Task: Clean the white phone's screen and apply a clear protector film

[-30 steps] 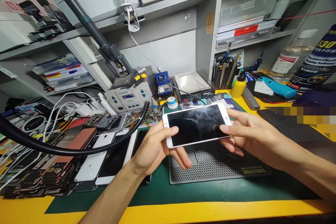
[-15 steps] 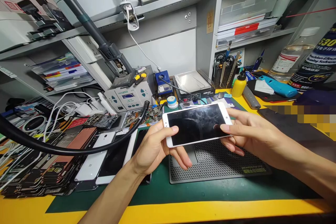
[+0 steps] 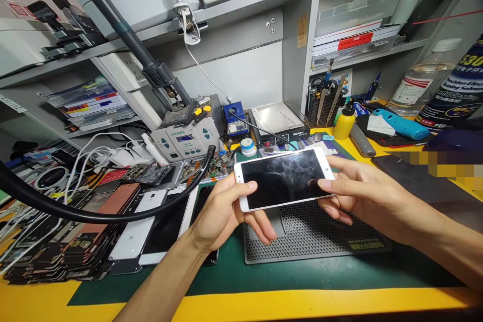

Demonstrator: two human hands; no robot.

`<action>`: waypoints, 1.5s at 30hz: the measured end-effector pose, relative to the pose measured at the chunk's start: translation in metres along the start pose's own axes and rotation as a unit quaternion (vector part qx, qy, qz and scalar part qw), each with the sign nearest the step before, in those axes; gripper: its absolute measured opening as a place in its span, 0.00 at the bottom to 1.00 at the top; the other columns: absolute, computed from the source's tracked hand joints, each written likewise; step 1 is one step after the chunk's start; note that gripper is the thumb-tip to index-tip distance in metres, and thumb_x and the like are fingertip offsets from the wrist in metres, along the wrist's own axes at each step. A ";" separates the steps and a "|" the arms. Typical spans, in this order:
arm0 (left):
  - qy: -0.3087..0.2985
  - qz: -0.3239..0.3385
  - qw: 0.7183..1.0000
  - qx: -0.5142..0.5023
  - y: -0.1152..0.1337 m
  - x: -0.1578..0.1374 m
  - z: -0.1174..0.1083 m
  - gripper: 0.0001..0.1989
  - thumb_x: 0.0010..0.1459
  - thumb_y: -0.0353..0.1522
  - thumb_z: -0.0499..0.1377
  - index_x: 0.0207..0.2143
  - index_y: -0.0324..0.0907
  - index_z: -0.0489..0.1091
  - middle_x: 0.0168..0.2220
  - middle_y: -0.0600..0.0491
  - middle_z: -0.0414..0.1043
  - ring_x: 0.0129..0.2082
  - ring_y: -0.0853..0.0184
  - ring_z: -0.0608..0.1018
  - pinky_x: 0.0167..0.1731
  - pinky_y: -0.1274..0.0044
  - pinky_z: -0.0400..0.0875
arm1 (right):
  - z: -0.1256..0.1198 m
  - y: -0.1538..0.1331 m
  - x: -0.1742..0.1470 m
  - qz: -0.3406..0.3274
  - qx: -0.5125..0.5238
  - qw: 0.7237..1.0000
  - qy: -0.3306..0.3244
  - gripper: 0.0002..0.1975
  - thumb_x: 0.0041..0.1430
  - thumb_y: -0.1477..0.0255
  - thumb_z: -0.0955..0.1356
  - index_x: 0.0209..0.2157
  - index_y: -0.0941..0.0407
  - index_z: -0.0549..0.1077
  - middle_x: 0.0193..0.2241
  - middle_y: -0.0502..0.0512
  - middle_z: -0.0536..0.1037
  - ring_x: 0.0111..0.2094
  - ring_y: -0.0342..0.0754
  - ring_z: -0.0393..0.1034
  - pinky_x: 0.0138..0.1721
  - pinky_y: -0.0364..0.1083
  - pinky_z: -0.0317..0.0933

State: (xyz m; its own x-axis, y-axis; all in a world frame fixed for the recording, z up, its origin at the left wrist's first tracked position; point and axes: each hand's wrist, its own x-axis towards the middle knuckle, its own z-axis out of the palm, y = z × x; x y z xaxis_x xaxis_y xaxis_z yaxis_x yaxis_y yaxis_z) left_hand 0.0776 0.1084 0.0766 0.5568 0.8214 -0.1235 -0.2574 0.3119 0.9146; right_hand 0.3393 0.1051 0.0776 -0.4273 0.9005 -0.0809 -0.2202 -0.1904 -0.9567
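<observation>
A white smartphone [image 3: 285, 176] with a dark, smudged screen is held sideways between my two hands, slightly tilted. My left hand [image 3: 230, 206] grips its left end, thumb on the front edge and fingers underneath. At the other end, my right hand [image 3: 358, 191] pinches the phone with its thumb on the glass near the round button. The back of the phone is hidden. Below it, a grey perforated pad [image 3: 302, 236] lies on a green mat [image 3: 271, 282].
Stacked phone parts [image 3: 83, 236] and several phones lie to the left, under a thick black hose [image 3: 113, 217]. Behind stand a hot-air station [image 3: 184, 141], a tool holder [image 3: 322, 105] and a yellow bottle [image 3: 344, 123]. A large clear bottle [image 3: 418, 85] stands at the right.
Almost nothing differs. The whole view has shifted very slightly, and both hands keep the same hold on the smartphone.
</observation>
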 end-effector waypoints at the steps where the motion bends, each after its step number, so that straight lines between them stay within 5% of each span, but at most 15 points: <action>1: -0.003 0.001 1.000 -0.002 0.000 0.000 0.000 0.08 0.69 0.35 0.50 0.46 0.39 0.60 0.22 0.42 0.80 0.19 0.56 0.82 0.21 0.72 0.78 | 0.000 0.000 0.000 -0.001 0.000 1.000 0.000 0.18 0.58 0.65 0.77 0.41 0.54 0.68 0.26 0.47 0.67 0.23 0.43 0.66 0.19 0.39 0.57; 18: -0.055 0.029 0.998 -0.022 0.001 -0.001 -0.002 0.20 0.49 0.26 0.50 0.46 0.36 0.65 0.24 0.41 0.81 0.22 0.53 0.84 0.21 0.69 0.78 | -0.001 0.001 -0.001 0.003 0.011 1.000 0.002 0.17 0.58 0.65 0.77 0.40 0.54 0.67 0.27 0.48 0.67 0.23 0.44 0.67 0.19 0.39 0.57; 28: -0.073 0.018 0.997 -0.010 0.003 -0.004 -0.007 0.24 0.51 0.24 0.50 0.52 0.34 0.63 0.26 0.38 0.82 0.23 0.55 0.85 0.23 0.71 0.79 | 0.001 0.002 -0.001 0.003 0.018 1.000 0.026 0.20 0.57 0.66 0.77 0.38 0.52 0.62 0.28 0.49 0.69 0.23 0.44 0.66 0.19 0.40 0.56; 45: -0.078 0.020 0.997 0.004 0.007 -0.007 -0.005 0.23 0.50 0.23 0.51 0.51 0.35 0.64 0.28 0.39 0.82 0.26 0.54 0.85 0.25 0.70 0.80 | 0.001 0.000 -0.001 0.000 0.002 1.000 0.017 0.17 0.56 0.65 0.77 0.40 0.53 0.67 0.30 0.50 0.69 0.23 0.43 0.66 0.19 0.39 0.58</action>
State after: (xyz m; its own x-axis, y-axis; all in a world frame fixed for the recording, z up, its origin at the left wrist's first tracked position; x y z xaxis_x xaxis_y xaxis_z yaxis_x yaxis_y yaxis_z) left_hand 0.0679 0.1069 0.0817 0.6622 0.7489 -0.0269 -0.2758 0.2770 0.9204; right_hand 0.3388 0.1034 0.0779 -0.3968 0.9134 -0.0902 -0.2247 -0.1919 -0.9554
